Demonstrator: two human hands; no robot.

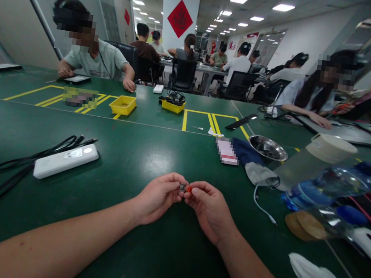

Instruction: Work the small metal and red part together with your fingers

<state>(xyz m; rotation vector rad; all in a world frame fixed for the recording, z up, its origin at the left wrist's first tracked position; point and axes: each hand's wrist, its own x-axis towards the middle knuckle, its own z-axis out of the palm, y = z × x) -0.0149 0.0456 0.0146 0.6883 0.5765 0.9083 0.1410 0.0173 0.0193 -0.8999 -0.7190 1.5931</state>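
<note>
L hand (160,199): metal pc (182,187), R hand (210,210): orange pc (189,189), sign (180,19) illegible

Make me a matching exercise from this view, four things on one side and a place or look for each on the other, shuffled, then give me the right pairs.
Column one:
1. orange piece
2. metal piece
3. bowl
4. white device

Column two:
A. silver, with dark things in it
B. beside black cables
C. in the fingers of the right hand
D. in the fingers of the left hand

Right pairs: 1-C, 2-D, 3-A, 4-B
</note>
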